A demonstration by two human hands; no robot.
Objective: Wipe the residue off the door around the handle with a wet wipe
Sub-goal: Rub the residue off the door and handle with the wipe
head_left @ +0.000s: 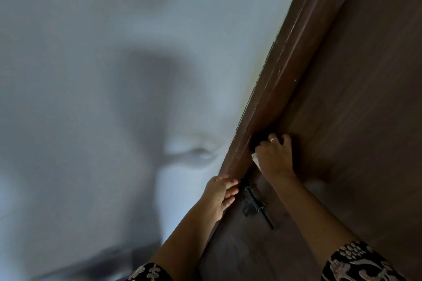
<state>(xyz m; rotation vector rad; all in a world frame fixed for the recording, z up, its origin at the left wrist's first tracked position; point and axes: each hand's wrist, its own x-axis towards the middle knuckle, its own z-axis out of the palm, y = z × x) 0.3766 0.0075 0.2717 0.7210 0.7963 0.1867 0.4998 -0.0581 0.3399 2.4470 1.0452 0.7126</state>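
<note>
A brown wooden door (pixel 356 102) fills the right side, its frame (pixel 280 80) running diagonally up. My right hand (pixel 275 157) presses a white wet wipe (pixel 255 159) against the door beside the frame; only a small corner of the wipe shows under the palm. A ring sits on one finger. Just below it, a black sliding bolt latch (pixel 254 202) is fixed to the door. My left hand (pixel 220 194) rests on the frame edge left of the latch, fingers lightly bent against the wood.
A pale grey wall (pixel 114 75) with soft shadows takes up the left half. The frame edge shows worn, scratched paint. Patterned dark sleeves (pixel 356 262) appear at the bottom.
</note>
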